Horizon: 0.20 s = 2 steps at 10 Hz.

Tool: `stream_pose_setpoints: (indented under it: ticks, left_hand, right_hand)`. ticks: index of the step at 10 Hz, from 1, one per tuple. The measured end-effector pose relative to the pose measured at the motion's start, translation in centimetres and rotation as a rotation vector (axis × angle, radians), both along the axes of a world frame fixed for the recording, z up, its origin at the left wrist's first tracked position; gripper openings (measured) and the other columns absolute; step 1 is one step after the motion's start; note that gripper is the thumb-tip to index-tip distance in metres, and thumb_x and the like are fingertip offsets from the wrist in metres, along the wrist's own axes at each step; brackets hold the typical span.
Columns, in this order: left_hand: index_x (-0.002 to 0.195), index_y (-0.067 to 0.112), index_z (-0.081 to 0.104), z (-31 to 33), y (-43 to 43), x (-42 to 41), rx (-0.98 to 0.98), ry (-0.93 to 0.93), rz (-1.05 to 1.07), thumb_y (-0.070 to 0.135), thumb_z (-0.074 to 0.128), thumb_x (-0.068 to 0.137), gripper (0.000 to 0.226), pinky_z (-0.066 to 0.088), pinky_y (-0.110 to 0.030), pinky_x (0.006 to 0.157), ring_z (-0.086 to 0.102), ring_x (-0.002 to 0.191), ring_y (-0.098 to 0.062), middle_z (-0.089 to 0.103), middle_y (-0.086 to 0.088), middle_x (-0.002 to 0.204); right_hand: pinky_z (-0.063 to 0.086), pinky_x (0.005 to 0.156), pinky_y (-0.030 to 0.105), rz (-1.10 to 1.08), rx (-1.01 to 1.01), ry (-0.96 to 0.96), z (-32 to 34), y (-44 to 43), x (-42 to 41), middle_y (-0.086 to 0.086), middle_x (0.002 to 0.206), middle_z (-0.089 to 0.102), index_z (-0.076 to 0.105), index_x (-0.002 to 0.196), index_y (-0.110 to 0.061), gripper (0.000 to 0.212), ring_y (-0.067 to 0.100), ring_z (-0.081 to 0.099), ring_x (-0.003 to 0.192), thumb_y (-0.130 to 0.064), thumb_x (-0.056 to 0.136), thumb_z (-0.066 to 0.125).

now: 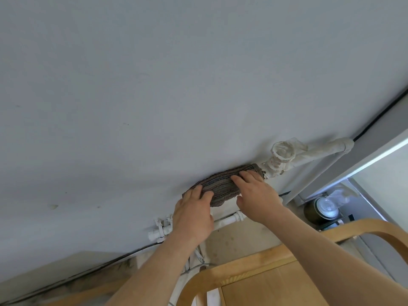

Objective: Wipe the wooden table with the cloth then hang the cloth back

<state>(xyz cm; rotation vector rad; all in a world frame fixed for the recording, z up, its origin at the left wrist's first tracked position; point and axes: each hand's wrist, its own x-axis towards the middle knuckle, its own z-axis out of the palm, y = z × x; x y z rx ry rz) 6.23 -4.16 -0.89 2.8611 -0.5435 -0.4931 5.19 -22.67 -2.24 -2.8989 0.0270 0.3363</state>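
Observation:
A striped grey-brown cloth (223, 183) lies draped over a white pipe against the pale wall, near a white valve (281, 155). My left hand (193, 214) grips the cloth's left end with its fingers curled over it. My right hand (256, 192) rests on the cloth's right part, fingers pressed flat on top and thumb below. The light wooden table (271, 283) shows at the bottom, below my forearms.
A lower white pipe with fittings (229, 220) runs under my hands. A curved wooden chair back (364, 230) arches at the lower right, another curve at the bottom centre. A dark pot with a glass lid (320, 212) stands by the window frame at right.

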Motion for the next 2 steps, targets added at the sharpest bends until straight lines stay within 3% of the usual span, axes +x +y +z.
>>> stream_pose_setpoints:
  ticks: [1,2]
  left_hand:
    - [0.134,0.027,0.044,1.1,0.5,-0.3,-0.09,0.01,0.017,0.016,0.05,0.084,0.052,0.042,-0.039,0.1,0.034,0.129,-0.021,0.033,0.002,0.146]
    - [0.13,0.023,0.051,3.1,1.8,-1.7,-0.278,-0.072,0.065,0.013,0.047,0.088,0.044,0.046,-0.035,0.094,0.045,0.118,-0.017,0.046,0.008,0.135]
  right_hand:
    - [0.02,0.119,0.036,0.003,0.059,0.068,1.6,0.5,-0.4,0.003,0.159,0.02,0.017,0.154,-0.022,0.066,0.023,0.012,0.148,-0.023,0.094,0.046]
    - [0.03,0.114,0.036,0.009,0.12,0.032,3.7,1.2,-1.3,0.0,0.158,0.026,0.02,0.153,-0.023,0.064,0.023,0.025,0.144,-0.024,0.095,0.047]
